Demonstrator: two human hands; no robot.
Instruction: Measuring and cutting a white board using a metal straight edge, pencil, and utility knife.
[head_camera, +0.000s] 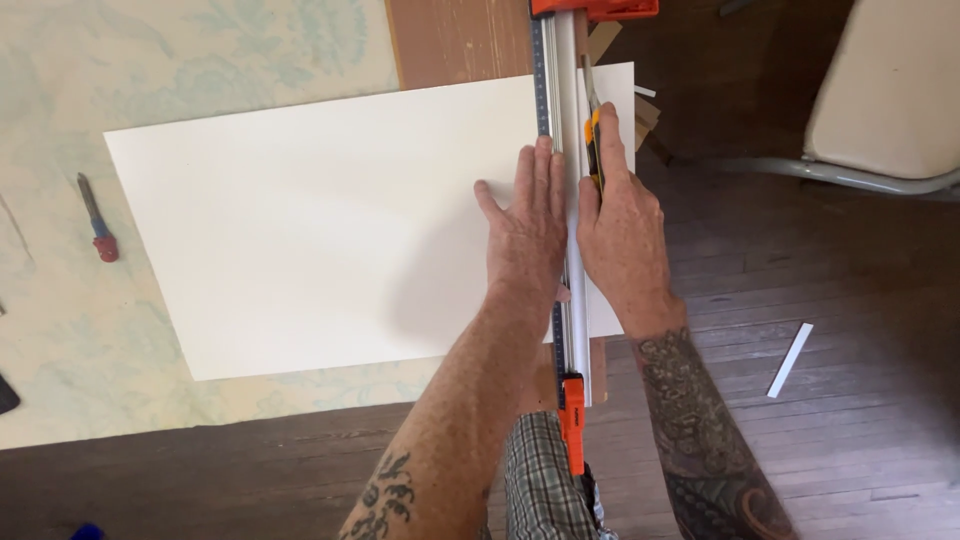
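While pressed flat, left hand (528, 232) fingers (545, 170) outstretched.

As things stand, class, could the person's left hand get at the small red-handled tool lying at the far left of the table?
Probably yes: the left hand lies flat on the white board, and nothing stands between it and the small red-handled tool, though it would need a long stretch.

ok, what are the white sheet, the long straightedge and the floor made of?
Large white rectangular sheet: looks like matte card or foam board, flat and stiff; thickness unclear. Long silver straightedge with orange ends: probably brushed aluminium, pale metallic sheen; ends look plastic. Dark brown plank floor: wood, visible grain and board seams, slightly glossy.
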